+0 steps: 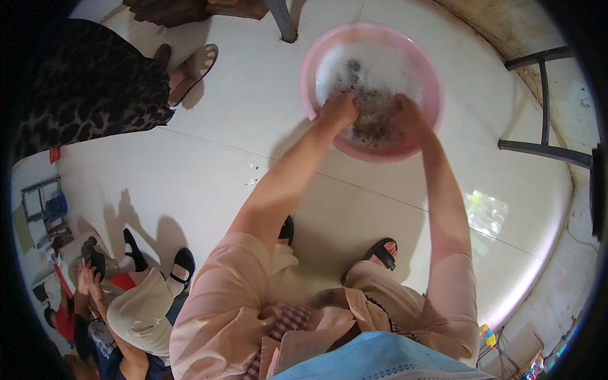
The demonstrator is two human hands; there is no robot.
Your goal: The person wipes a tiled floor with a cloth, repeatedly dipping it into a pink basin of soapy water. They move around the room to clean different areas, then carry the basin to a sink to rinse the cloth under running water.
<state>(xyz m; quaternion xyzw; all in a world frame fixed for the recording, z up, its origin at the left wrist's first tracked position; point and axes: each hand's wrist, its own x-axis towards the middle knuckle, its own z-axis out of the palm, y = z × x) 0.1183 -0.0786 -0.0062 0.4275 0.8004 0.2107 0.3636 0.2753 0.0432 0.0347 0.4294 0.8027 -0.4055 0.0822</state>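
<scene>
A round pink plastic basin [308, 78] stands on the floor before me, with white suds [384, 61] covering much of the water. Darker, greyish water with bubbles [373, 124] shows in the middle, between my hands. My left hand [340, 111] is at the basin's left side, its fingers curled down into the suds. Opposite it, my right hand [406, 113] reaches in over the near right rim, blurred and partly under the foam. Whether either hand grips something below the surface is hidden.
A person in a dark patterned skirt [95, 90] stands at the left. Another person sits lower left, hands [88, 280] together. A grey metal leg [283, 21] stands behind the basin. At right is a dark metal frame [545, 104] by the wall. Pale tiles [213, 166] cover the floor.
</scene>
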